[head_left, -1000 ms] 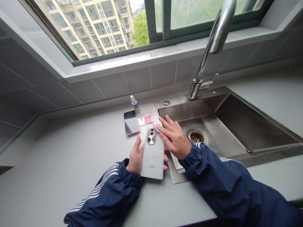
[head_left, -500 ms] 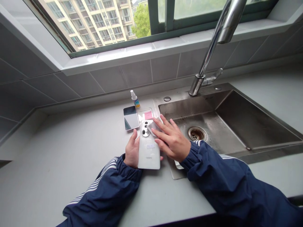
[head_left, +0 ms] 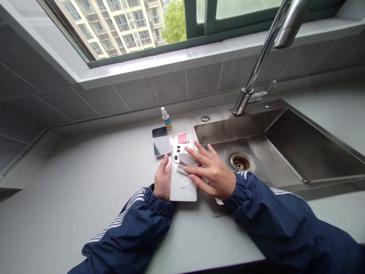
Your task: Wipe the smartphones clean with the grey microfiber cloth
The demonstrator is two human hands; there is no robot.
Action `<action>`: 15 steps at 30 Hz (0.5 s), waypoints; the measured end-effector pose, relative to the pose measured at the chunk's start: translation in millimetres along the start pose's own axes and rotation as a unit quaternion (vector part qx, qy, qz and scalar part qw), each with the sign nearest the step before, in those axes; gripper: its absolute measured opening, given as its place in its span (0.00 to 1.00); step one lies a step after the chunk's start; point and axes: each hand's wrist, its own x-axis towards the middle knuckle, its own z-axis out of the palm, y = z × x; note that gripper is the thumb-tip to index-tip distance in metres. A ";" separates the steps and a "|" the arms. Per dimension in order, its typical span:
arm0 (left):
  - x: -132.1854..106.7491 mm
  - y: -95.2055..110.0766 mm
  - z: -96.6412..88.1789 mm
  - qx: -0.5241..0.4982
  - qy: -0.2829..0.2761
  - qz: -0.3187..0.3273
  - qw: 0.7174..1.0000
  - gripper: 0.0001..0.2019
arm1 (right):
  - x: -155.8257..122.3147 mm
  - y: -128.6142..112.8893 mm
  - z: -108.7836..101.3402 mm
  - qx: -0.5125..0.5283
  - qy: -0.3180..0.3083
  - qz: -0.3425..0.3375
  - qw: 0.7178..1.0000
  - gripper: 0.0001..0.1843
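A white phone (head_left: 182, 186) lies back-up near the counter's front, its camera end pointing away from me. My left hand (head_left: 162, 179) grips its left edge, thumb up along the side. My right hand (head_left: 211, 172) lies with fingers stretched flat and presses a small grey cloth (head_left: 186, 163) onto the phone's back, just below the cameras. A second phone (head_left: 161, 140) lies face-up with a dark glossy screen just behind. A small spray bottle (head_left: 165, 118) with a white top stands behind it, beside a clear packet with a pink label (head_left: 180, 137).
A steel sink (head_left: 288, 148) with a drain (head_left: 241, 162) fills the counter to the right, its tall tap (head_left: 268, 49) arching overhead. Grey wall tiles and a window sill run along the back. Grey counter (head_left: 80, 190) stretches to the left.
My right hand has slid left with the cloth from beside the phone onto its back, partly covering the camera area. The phone has been set lower and flatter toward the counter.
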 end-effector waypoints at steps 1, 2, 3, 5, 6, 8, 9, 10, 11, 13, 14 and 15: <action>-0.1 0.7 -1.9 0.007 -0.008 -0.013 1.000 0.37 | 0.0 2.8 0.5 -0.015 0.020 0.032 0.999 0.16; -0.2 1.3 -3.5 0.015 -0.016 -0.026 0.999 0.38 | 0.1 5.3 0.9 -0.024 0.036 0.057 0.997 0.16; -0.2 1.7 -4.7 0.023 -0.022 -0.036 0.999 0.39 | 0.2 7.2 1.0 -0.028 0.046 0.073 0.996 0.17; 0.1 1.9 -5.5 0.025 -0.027 -0.037 0.999 0.40 | 0.5 7.3 0.8 -0.024 0.051 0.071 0.996 0.17; 0.3 1.7 -5.2 0.019 -0.024 -0.031 0.999 0.39 | 0.6 5.2 0.7 -0.022 0.048 0.056 0.997 0.17; 1.2 1.1 -3.5 -0.006 -0.006 -0.012 1.000 0.38 | 0.7 -1.8 0.8 -0.016 0.035 0.004 0.999 0.16; 1.7 1.1 -2.3 -0.020 0.010 -0.002 1.000 0.39 | 0.4 -5.8 1.2 -0.010 0.023 -0.030 0.999 0.15; 2.2 1.3 -1.0 -0.033 0.028 0.007 0.999 0.39 | 0.0 -9.4 1.8 -0.002 0.010 -0.061 0.998 0.15; 2.6 1.8 0.2 -0.045 0.046 0.013 0.998 0.40 | -0.6 -12.2 2.7 0.008 -0.004 -0.085 0.996 0.16; 3.0 3.0 2.3 -0.063 0.072 0.015 0.995 0.39 | -2.2 -14.8 4.1 0.028 -0.024 -0.110 0.993 0.18; 2.9 3.6 3.1 -0.069 0.076 0.013 0.995 0.38 | -3.0 -14.9 4.5 0.037 -0.024 -0.110 0.993 0.18; 2.6 3.8 3.7 -0.072 0.075 0.011 0.995 0.37 | -3.6 -14.6 4.3 0.046 -0.017 -0.108 0.993 0.18</action>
